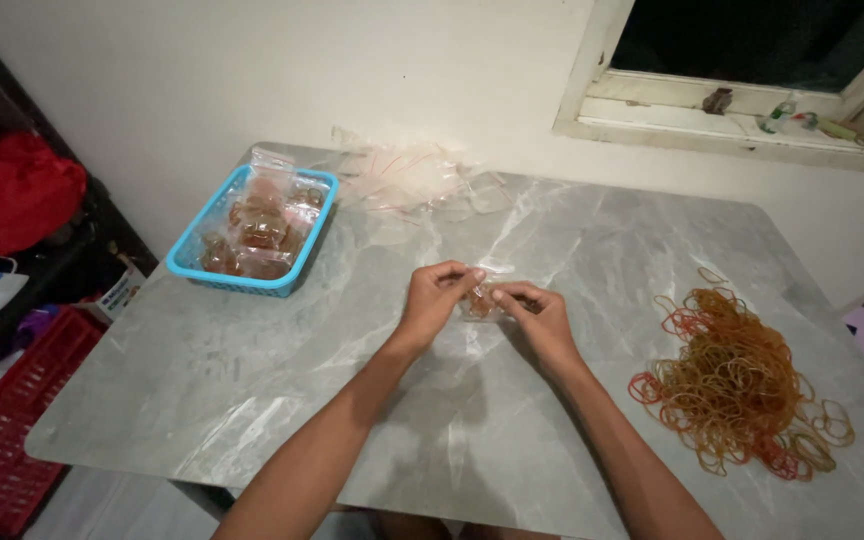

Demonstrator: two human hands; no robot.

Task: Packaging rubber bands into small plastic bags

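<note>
Over the middle of a grey marble table (252, 380), both my hands pinch one small clear plastic bag (480, 302) with rubber bands inside it. My left hand (437, 298) grips the bag's left side with thumb and forefinger at its top edge. My right hand (540, 312) holds the right side, fingers curled over it. Much of the bag is hidden by my fingers.
A heap of loose orange and red rubber bands (742, 385) lies at the right. A blue basket (192, 262) holding several filled clear bags sits at the back left. Empty clear bags (412, 180) lie by the wall. A red crate (2, 440) stands on the floor left.
</note>
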